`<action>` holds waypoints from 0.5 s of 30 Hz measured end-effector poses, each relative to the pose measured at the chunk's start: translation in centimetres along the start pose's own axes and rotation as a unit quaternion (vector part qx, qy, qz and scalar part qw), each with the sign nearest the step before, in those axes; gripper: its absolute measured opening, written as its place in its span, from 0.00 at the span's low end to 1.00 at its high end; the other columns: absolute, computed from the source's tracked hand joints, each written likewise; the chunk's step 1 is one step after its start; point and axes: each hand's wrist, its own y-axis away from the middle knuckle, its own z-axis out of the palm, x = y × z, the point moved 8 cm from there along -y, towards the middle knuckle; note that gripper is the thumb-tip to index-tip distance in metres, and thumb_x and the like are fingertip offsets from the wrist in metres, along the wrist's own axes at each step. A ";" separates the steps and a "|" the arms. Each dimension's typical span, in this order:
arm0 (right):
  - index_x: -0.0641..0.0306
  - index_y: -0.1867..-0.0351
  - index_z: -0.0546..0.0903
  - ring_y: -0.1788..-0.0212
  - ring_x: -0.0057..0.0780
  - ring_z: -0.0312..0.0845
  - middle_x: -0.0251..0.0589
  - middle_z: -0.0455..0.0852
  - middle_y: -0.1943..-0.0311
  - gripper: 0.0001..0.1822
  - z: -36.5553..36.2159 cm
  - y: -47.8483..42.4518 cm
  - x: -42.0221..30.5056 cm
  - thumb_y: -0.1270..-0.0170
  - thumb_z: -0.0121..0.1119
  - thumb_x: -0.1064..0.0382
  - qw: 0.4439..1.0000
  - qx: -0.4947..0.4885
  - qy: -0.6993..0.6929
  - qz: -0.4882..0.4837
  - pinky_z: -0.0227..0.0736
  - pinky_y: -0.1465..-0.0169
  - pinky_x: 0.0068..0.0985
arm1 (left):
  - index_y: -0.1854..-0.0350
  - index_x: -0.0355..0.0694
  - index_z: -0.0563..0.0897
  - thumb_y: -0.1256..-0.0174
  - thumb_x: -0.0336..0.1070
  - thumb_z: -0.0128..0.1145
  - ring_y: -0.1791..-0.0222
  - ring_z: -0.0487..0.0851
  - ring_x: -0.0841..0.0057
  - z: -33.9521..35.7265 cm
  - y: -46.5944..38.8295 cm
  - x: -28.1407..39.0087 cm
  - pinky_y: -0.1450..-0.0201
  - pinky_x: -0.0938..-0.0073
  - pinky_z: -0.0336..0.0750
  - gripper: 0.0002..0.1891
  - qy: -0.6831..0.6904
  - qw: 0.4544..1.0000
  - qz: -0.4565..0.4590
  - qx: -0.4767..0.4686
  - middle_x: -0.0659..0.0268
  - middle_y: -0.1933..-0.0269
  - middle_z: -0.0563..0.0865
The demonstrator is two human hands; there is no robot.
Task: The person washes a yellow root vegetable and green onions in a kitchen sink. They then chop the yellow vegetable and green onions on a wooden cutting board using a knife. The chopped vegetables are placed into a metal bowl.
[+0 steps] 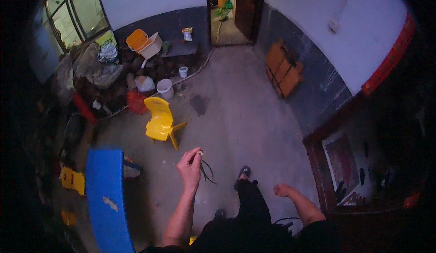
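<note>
In front of my body I hold up my left hand [190, 166], its fingers pinched around something small and pale. Thin dark-green strands [207, 172] trail down from it, like the leaves of a small plant such as a spring onion; I cannot tell which. My right hand [282, 190] hangs low at my side with the fingers curled, and its palm side is hidden. Nothing shows in it. Below the hands are my dark trousers and a dark shoe [244, 172] on the concrete floor [231, 123].
A yellow plastic chair [159, 120] stands ahead on the left, beyond a blue table [107, 198]. Buckets [165, 88] and bags line the left wall. Flattened cardboard [283, 70] leans on the right wall. An open door [248, 9] lies ahead; a dark-framed doorway [315, 174] is on the right.
</note>
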 end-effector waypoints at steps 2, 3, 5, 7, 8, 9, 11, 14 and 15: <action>0.60 0.50 0.79 0.54 0.41 0.81 0.48 0.85 0.56 0.18 -4.1 -2.1 0.2 0.38 0.56 0.54 0.993 -0.109 0.031 0.033 0.74 0.49 0.35 | 0.59 0.33 0.86 0.39 0.26 0.60 0.67 0.81 0.83 3.0 -4.6 -2.2 0.61 0.82 0.74 0.07 -0.006 1.000 0.000 0.017 0.66 0.67 0.85; 0.58 0.48 0.79 0.52 0.42 0.81 0.48 0.85 0.55 0.20 -5.9 -4.0 1.6 0.38 0.56 0.52 0.994 -0.098 0.032 0.029 0.74 0.48 0.37 | 0.59 0.33 0.86 0.39 0.26 0.60 0.67 0.80 0.84 4.7 -6.6 -3.1 0.61 0.82 0.74 0.07 -0.003 1.000 -0.006 0.018 0.67 0.67 0.85; 0.54 0.46 0.80 0.49 0.43 0.81 0.48 0.84 0.51 0.22 -11.6 -8.3 6.1 0.39 0.55 0.48 0.997 -0.064 0.035 0.019 0.74 0.46 0.40 | 0.58 0.34 0.86 0.38 0.26 0.60 0.66 0.81 0.84 8.8 -11.7 -2.6 0.59 0.81 0.75 0.08 0.008 0.999 -0.040 0.017 0.67 0.67 0.86; 0.58 0.45 0.79 0.50 0.45 0.80 0.50 0.84 0.53 0.23 -19.8 -12.4 5.7 0.38 0.55 0.50 0.994 -0.025 0.107 0.000 0.74 0.47 0.39 | 0.57 0.34 0.86 0.38 0.27 0.61 0.65 0.81 0.83 10.6 -16.8 -1.3 0.58 0.80 0.75 0.08 -0.015 0.998 -0.043 0.042 0.67 0.66 0.87; 0.60 0.45 0.79 0.50 0.46 0.80 0.51 0.84 0.53 0.23 -23.9 -14.0 5.6 0.38 0.56 0.51 0.990 -0.004 0.144 -0.004 0.74 0.48 0.38 | 0.57 0.33 0.86 0.37 0.29 0.61 0.64 0.82 0.82 11.9 -18.6 -0.4 0.57 0.80 0.76 0.09 -0.047 0.996 -0.043 0.065 0.66 0.65 0.87; 0.60 0.47 0.80 0.51 0.47 0.80 0.51 0.85 0.54 0.22 -28.5 -15.6 5.4 0.37 0.55 0.51 0.991 0.018 0.132 -0.004 0.73 0.48 0.39 | 0.57 0.32 0.86 0.36 0.29 0.61 0.64 0.82 0.82 13.1 -21.6 1.0 0.56 0.80 0.76 0.09 -0.052 0.996 -0.025 0.073 0.65 0.65 0.87; 0.61 0.49 0.80 0.52 0.48 0.81 0.50 0.85 0.55 0.20 -36.6 -19.0 4.6 0.36 0.54 0.50 0.998 0.064 -0.018 0.018 0.73 0.49 0.40 | 0.57 0.32 0.86 0.36 0.30 0.61 0.63 0.83 0.81 14.0 -24.6 0.8 0.56 0.80 0.76 0.09 -0.071 0.994 -0.021 0.085 0.63 0.64 0.88; 0.61 0.52 0.81 0.53 0.48 0.81 0.49 0.85 0.57 0.19 -45.4 -26.1 5.7 0.34 0.52 0.50 0.988 0.146 -0.049 -0.011 0.73 0.49 0.41 | 0.57 0.31 0.86 0.35 0.30 0.61 0.63 0.83 0.80 17.2 -31.3 0.1 0.55 0.79 0.77 0.09 -0.087 0.991 -0.034 0.099 0.61 0.64 0.88; 0.60 0.51 0.81 0.53 0.48 0.81 0.49 0.85 0.57 0.19 -47.0 -29.7 6.8 0.34 0.52 0.50 0.984 0.171 0.031 -0.049 0.73 0.49 0.41 | 0.57 0.31 0.86 0.35 0.30 0.61 0.63 0.83 0.79 18.2 -33.3 -0.7 0.55 0.78 0.77 0.09 -0.091 0.990 -0.042 0.104 0.61 0.64 0.88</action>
